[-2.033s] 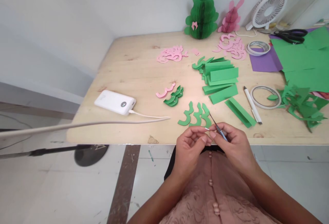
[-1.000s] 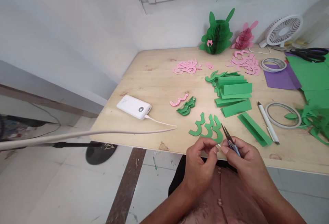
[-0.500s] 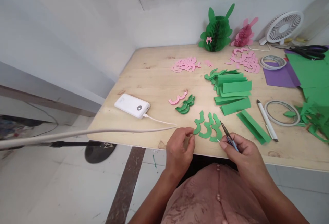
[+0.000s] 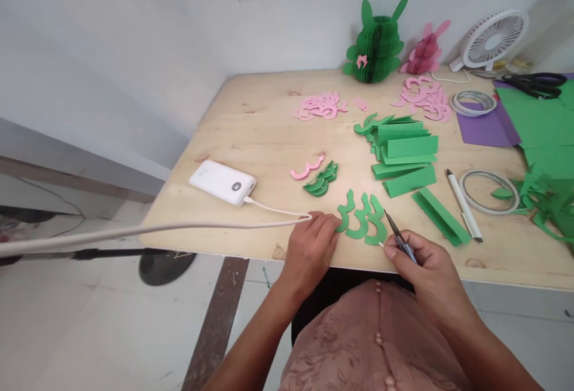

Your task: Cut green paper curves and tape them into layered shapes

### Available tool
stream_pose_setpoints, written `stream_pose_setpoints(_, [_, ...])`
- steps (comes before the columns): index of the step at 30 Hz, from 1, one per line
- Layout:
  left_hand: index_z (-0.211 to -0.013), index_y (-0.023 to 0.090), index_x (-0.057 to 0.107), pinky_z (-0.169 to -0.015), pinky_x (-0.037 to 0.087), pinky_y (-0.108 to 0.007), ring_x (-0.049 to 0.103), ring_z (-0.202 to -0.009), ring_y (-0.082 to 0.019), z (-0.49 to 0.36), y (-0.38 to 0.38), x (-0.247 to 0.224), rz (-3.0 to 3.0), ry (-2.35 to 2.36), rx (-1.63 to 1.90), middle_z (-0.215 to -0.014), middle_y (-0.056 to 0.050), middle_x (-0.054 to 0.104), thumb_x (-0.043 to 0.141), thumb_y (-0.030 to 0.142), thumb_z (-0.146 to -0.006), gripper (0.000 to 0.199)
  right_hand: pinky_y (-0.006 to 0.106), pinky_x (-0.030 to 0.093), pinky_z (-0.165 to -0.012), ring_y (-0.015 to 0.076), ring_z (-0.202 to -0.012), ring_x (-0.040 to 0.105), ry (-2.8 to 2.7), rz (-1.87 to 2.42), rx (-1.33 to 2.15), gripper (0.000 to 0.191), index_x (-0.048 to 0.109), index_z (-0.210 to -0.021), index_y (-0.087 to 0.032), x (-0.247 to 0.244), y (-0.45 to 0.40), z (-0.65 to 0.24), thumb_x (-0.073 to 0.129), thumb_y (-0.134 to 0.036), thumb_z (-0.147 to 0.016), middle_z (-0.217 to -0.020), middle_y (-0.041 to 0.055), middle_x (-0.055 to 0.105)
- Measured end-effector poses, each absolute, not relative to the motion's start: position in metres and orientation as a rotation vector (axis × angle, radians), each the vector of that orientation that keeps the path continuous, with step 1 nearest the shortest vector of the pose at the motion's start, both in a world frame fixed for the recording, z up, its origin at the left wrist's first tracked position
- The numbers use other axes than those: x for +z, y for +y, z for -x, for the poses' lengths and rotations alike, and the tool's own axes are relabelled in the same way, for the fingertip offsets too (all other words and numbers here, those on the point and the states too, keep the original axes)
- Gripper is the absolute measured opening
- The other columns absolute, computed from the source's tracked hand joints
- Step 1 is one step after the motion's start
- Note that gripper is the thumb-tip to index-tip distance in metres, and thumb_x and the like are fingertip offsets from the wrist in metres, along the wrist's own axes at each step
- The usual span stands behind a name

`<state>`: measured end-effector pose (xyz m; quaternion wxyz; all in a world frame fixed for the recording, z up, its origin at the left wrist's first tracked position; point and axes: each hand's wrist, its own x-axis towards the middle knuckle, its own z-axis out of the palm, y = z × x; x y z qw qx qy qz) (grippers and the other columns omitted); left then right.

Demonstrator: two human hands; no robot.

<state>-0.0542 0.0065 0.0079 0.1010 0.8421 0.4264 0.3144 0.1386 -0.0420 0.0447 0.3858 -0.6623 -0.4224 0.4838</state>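
Observation:
My left hand (image 4: 313, 250) rests palm down at the table's near edge, fingers bent on the wood, fingertips at the leftmost of three green scalloped paper cutouts (image 4: 375, 219). Its thumb is hidden, and I see nothing held in it. In my right hand (image 4: 426, 268) are small pointed scissors (image 4: 395, 228), dark blades and blue handle, pointing up and left beside the rightmost cutout. A thin white strip (image 4: 381, 244) sticks out by the right thumb. Further up lie a stack of green cutouts (image 4: 321, 180) and a pink scalloped strip (image 4: 308, 168).
Folded green papers (image 4: 412, 147), a white pen (image 4: 464, 205) and a tape roll (image 4: 488, 192) lie to the right. A white power bank (image 4: 222, 182) with a cable (image 4: 179, 228) is left. Paper rabbits (image 4: 379, 47), pink cutouts (image 4: 320, 106) and a fan (image 4: 495, 39) stand or lie behind.
My left hand has turned palm down, so its thumb no longer shows, with its fingers stretched toward the leftmost cutout. My right hand stays put with the scissors. The view has tilted slightly.

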Motion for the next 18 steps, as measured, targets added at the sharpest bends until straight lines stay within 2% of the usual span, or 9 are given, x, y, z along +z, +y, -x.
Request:
stream_pose_setpoints(9, [-0.101, 0.019, 0.058, -0.077, 0.049, -0.035, 0.062, -0.086, -0.021, 0.0554, 0.0073, 0.0011, -2.516, 1.211, 0.988, -0.094, -0.008, 0.071, 0.044, 0.009, -0.089, 0.021, 0.024, 0.04, -0.055, 0.0139, -0.06, 0.048, -1.077, 1.711, 1.237, 0.022, 0.059, -0.067, -0.019, 0.0463, -0.0418, -0.1383, 0.065, -0.04, -0.072, -0.063, -0.0009, 0.052])
stream_pose_setpoints(18, [-0.094, 0.019, 0.059, -0.075, 0.048, -0.033, 0.06, -0.081, -0.02, 0.0527, 0.0062, 0.0049, -2.476, 1.258, 1.017, -0.084, -0.005, 0.069, 0.045, 0.008, -0.088, 0.019, 0.023, 0.038, -0.055, 0.0133, -0.059, 0.046, -1.078, 1.715, 1.243, 0.022, 0.058, -0.066, -0.019, 0.0459, -0.0402, -0.1379, 0.065, -0.039, -0.071, -0.062, -0.0017, 0.051])
